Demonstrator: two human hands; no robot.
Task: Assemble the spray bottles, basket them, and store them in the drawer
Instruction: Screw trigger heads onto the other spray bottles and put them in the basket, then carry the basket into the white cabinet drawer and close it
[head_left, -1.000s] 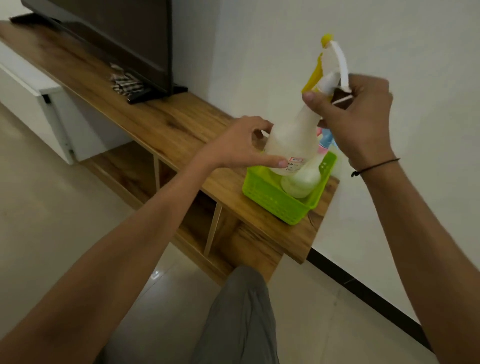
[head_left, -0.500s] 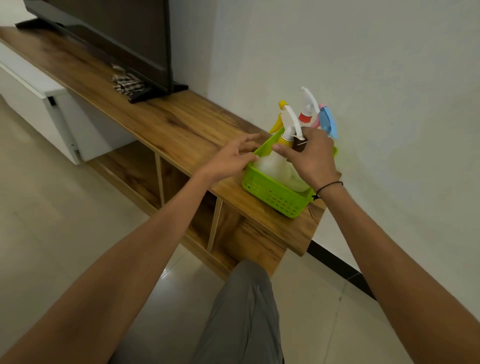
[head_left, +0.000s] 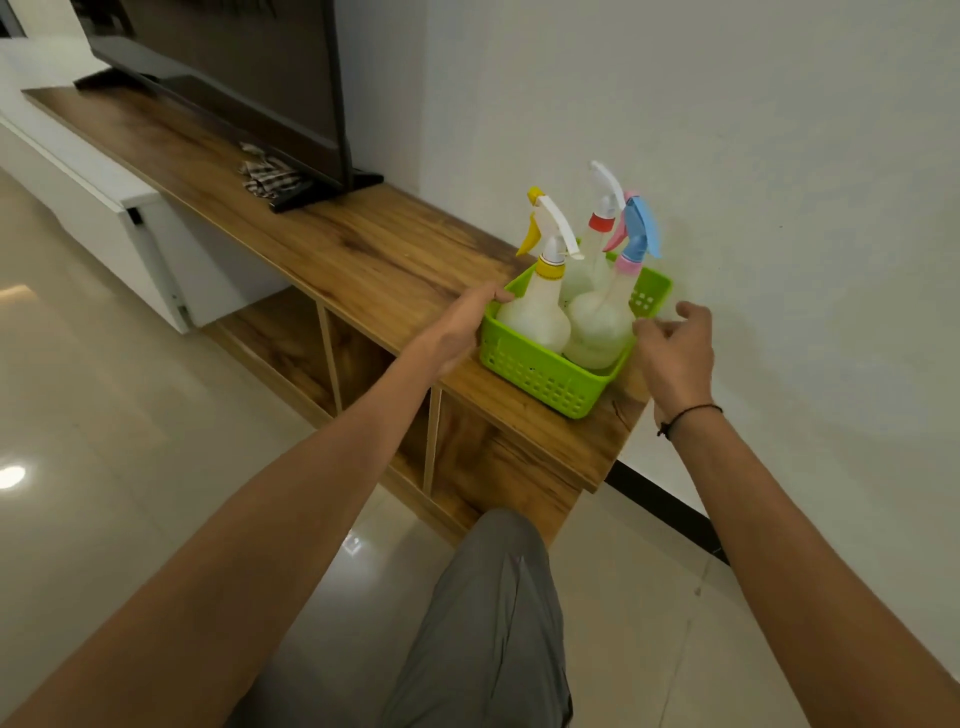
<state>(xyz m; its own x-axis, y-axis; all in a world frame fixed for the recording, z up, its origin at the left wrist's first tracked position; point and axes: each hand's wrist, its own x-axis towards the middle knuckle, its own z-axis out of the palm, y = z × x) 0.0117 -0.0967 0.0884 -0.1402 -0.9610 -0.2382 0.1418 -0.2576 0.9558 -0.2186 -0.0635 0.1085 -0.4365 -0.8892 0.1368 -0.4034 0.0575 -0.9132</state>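
A green plastic basket (head_left: 540, 371) sits at the right end of a wooden TV console (head_left: 363, 260). Three translucent spray bottles stand upright in it: a yellow-topped one (head_left: 537, 306) at the front left, a pink-and-blue-topped one (head_left: 597, 325) at the front right, and a red-collared one (head_left: 600, 228) behind them. My left hand (head_left: 462, 325) lies against the basket's left wall, fingertips hooked over the rim. My right hand (head_left: 675, 348) hovers just off the basket's right side, fingers spread, holding nothing.
A black television (head_left: 249, 78) stands further back on the console, a striped folded cloth (head_left: 270, 174) beside its foot. Open cubbies (head_left: 363, 364) lie under the top. A white drawer cabinet (head_left: 130, 218) is to the left. My grey-trousered knee (head_left: 493, 597) is below.
The yellow-topped bottle went down from mid-air into the basket. My right hand let go of it and moved to the basket's right side. My left hand shifted to the left rim.
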